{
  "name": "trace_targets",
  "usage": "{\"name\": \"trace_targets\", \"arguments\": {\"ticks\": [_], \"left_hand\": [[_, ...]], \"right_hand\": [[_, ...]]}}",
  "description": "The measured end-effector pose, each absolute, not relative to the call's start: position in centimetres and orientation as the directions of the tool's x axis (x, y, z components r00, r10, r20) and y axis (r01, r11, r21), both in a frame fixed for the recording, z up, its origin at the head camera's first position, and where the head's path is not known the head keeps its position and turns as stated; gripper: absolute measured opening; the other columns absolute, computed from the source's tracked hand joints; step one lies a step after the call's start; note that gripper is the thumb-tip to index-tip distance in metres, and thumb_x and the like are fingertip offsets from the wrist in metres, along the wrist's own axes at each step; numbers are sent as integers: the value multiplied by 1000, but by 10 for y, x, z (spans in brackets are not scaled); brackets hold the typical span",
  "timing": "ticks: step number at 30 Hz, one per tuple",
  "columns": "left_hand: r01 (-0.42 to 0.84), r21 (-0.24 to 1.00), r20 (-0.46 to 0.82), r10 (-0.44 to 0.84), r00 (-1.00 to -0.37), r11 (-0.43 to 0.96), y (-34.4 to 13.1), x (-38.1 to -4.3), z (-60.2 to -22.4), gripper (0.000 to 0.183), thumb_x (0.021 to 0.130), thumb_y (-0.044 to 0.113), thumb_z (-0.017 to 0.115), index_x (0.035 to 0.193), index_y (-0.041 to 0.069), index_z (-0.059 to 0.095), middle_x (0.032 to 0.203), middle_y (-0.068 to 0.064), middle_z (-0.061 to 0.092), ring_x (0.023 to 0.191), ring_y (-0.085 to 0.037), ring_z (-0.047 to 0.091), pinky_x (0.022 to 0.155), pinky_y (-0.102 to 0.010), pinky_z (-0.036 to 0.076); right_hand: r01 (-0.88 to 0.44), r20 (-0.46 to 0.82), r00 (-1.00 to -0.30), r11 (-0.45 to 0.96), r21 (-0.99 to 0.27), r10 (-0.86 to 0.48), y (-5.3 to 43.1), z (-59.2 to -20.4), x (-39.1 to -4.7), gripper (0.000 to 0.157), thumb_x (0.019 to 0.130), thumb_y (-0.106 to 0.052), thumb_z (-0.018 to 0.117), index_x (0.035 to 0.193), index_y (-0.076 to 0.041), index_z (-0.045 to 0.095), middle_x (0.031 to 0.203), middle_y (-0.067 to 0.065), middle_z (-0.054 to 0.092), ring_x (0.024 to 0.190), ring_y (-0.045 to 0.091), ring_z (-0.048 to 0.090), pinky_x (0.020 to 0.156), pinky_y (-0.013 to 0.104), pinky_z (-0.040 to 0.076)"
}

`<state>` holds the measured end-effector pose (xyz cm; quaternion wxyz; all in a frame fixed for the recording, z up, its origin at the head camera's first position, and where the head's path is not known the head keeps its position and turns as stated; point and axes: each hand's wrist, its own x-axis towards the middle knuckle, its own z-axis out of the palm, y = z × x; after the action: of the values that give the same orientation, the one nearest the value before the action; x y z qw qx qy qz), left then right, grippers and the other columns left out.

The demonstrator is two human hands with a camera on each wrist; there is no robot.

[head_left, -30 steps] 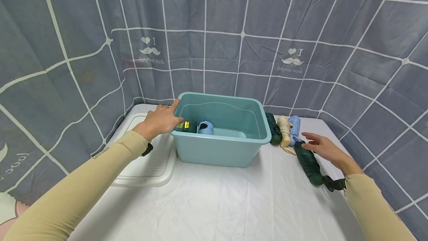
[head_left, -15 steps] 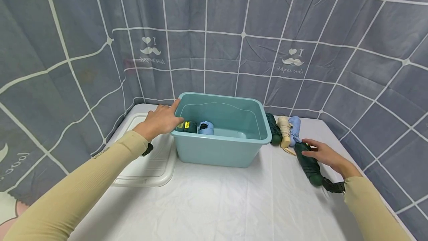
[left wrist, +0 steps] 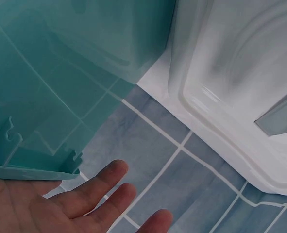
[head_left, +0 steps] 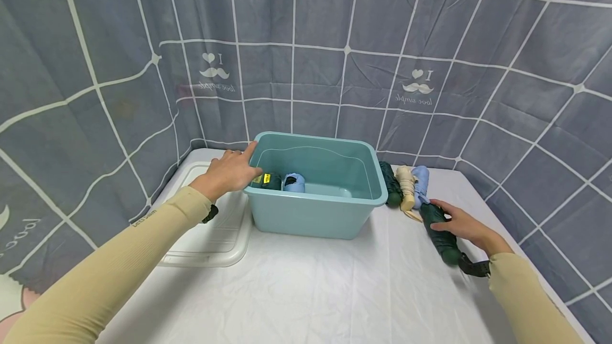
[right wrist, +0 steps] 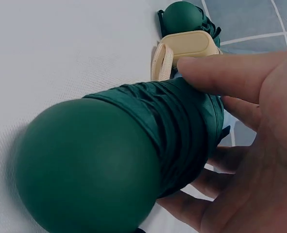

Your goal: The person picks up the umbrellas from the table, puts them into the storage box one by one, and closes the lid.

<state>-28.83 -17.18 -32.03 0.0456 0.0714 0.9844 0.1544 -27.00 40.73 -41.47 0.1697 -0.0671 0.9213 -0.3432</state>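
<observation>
In the head view my left hand (head_left: 232, 171) rests on the left rim of a teal plastic bin (head_left: 311, 216). Its fingers extend loosely outside the bin wall (left wrist: 85, 43) in the left wrist view. At the right, my right hand (head_left: 466, 224) holds a folded dark green umbrella (head_left: 441, 235) lying on the table. Thumb and fingers lie on opposite sides of its fabric wrap, and the rounded green end (right wrist: 90, 165) faces the right wrist camera. Inside the bin are a dark green bundle (head_left: 271, 181) with a yellow label and a light blue rolled one (head_left: 294, 182).
Beside the bin's right wall lie another dark green umbrella (head_left: 393, 187), a cream umbrella (head_left: 407, 187) with a strap, and a light blue umbrella (head_left: 421, 183). A white lid (head_left: 210, 246) lies left of the bin. Grey gridded cloth (head_left: 315, 68) hangs behind the white-covered table (head_left: 315, 291).
My right hand has lowered from above the near dark green umbrella, and its thumb and fingers have come round the wrap. The left hand and bin stay where they were.
</observation>
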Motion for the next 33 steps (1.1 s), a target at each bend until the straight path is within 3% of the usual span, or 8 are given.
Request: {"name": "trace_targets", "arguments": {"ticks": [9, 17, 24, 33], "left_hand": [[129, 314, -65, 157, -985, 940, -173, -289, -321, 82, 99, 47, 44, 164, 20, 3, 158, -26, 35, 147, -46, 26, 107, -75, 25], [132, 313, -64, 159, -985, 941, -174, -288, -320, 81, 100, 46, 44, 164, 20, 3, 157, -26, 36, 147, -46, 27, 107, -75, 26], [132, 314, -64, 160, -985, 940, -174, -289, -321, 81, 100, 46, 44, 164, 20, 3, 157, -26, 35, 147, -46, 26, 107, -75, 26], [125, 318, -62, 153, -986, 940, -172, -288, -321, 81, 99, 46, 44, 164, 20, 3, 158, -26, 35, 147, -46, 26, 108, -75, 25]], "right_hand": [[-9, -269, -938, 794, -608, -217, 401, -413, -271, 97, 92, -26, 74, 161, -1, 11, 159, 40, 10, 143, 61, 15, 108, 75, 23], [-37, -258, -943, 837, -546, -210, 394, -409, -269, 96, 89, -21, 74, 159, 3, 13, 158, 41, 13, 142, 62, 15, 108, 75, 22], [-31, -249, -952, 867, -498, -177, 394, -412, -272, 93, 87, -16, 73, 159, 2, 16, 156, 41, 20, 140, 61, 23, 106, 74, 27], [0, -243, -957, 839, -543, -157, 396, -415, -270, 89, 86, -11, 69, 159, 2, 18, 156, 42, 17, 140, 61, 20, 107, 75, 26]]}}
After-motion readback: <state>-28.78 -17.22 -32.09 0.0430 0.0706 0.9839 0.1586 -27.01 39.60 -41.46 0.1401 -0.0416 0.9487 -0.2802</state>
